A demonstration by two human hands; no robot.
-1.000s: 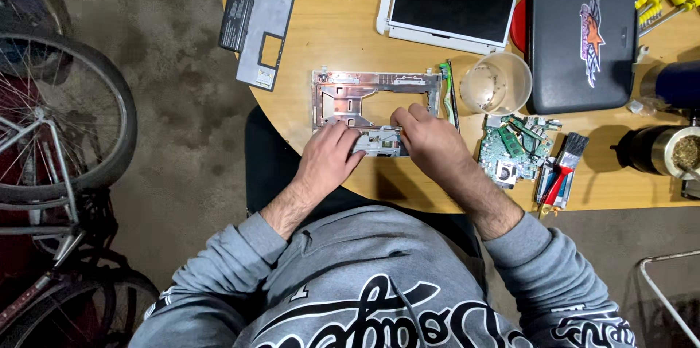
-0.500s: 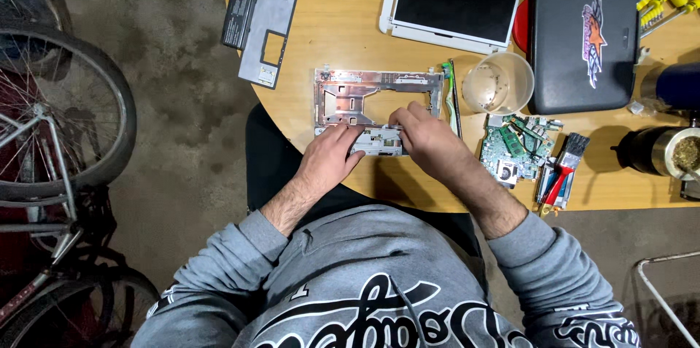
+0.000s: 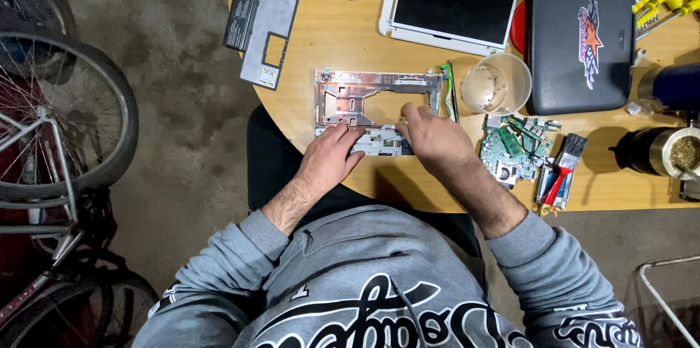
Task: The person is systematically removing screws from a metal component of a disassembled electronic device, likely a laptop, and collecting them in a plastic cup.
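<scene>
Both hands [image 3: 332,158] [image 3: 430,140] on frame [image 3: 364,93] (seemingly gripping)

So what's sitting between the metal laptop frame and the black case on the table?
In the head view, a clear plastic cup stands between the metal laptop frame and the black case, with a thin green strip at the frame's right edge.

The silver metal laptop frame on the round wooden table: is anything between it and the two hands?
Nothing visible: the left hand and right hand both rest directly on the silver metal laptop frame.
</scene>
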